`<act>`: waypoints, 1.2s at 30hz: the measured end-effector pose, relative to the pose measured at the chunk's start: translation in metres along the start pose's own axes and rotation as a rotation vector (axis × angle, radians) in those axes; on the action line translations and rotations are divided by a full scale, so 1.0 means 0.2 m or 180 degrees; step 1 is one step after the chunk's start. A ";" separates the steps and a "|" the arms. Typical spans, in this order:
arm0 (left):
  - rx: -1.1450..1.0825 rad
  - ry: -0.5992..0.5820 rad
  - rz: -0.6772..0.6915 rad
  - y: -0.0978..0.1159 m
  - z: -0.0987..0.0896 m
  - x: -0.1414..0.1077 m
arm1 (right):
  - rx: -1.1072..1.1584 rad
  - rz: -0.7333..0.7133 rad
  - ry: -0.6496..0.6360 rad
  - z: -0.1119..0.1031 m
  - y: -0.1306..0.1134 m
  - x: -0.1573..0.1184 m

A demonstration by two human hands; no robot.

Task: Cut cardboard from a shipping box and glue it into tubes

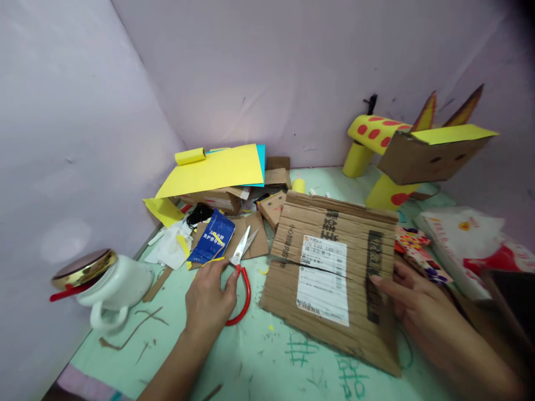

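My left hand is closed on a pair of red-handled scissors, gripping it near the pivot. The blades point up and away from me, slightly parted. At the right, my right hand pinches the right edge of a flat piece of brown cardboard, thumb on its face. A white shipping label is stuck on the cardboard. A dark slit runs from the cardboard's left side across the label. The scissors lie to the left of the cardboard, apart from it.
A white mug with a gold-rimmed lid stands left. Yellow paper covers boxes at the back; a blue packet lies before them. A yellow, red-spotted cardboard animal stands back right, near a white plastic package. Cardboard scraps litter the green tabletop.
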State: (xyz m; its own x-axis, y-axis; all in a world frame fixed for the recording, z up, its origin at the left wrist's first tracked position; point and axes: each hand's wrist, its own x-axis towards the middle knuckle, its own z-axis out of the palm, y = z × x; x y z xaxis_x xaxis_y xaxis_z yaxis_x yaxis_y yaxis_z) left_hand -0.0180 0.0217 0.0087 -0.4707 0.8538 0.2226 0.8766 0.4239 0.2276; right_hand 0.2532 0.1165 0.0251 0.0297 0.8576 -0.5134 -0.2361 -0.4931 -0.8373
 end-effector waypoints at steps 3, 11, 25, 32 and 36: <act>0.0024 -0.0011 0.0031 0.00 0.00 0.00 | -0.0024 -0.0028 -0.0012 -0.01 0.00 0.00; 0.0077 -0.0017 0.0030 0.00 0.00 0.00 | -0.0069 -0.0021 -0.0038 -0.02 0.02 0.01; 0.0089 -0.0083 0.0147 -0.01 0.00 0.00 | -0.0110 0.0009 -0.0040 -0.02 0.01 0.01; 0.0015 -0.0283 0.0344 -0.02 -0.01 0.01 | -0.0227 -0.0022 0.0065 -0.01 0.01 0.01; -0.0002 -0.0269 0.0348 -0.02 -0.05 -0.03 | -0.0363 -0.0056 0.0078 -0.04 0.03 0.03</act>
State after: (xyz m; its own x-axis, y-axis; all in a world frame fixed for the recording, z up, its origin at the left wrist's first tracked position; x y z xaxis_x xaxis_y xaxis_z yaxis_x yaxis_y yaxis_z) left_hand -0.0198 0.0119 0.0159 -0.3621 0.9173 0.1656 0.9222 0.3267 0.2069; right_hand 0.2590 0.1175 0.0154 0.0569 0.8632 -0.5017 -0.1232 -0.4926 -0.8615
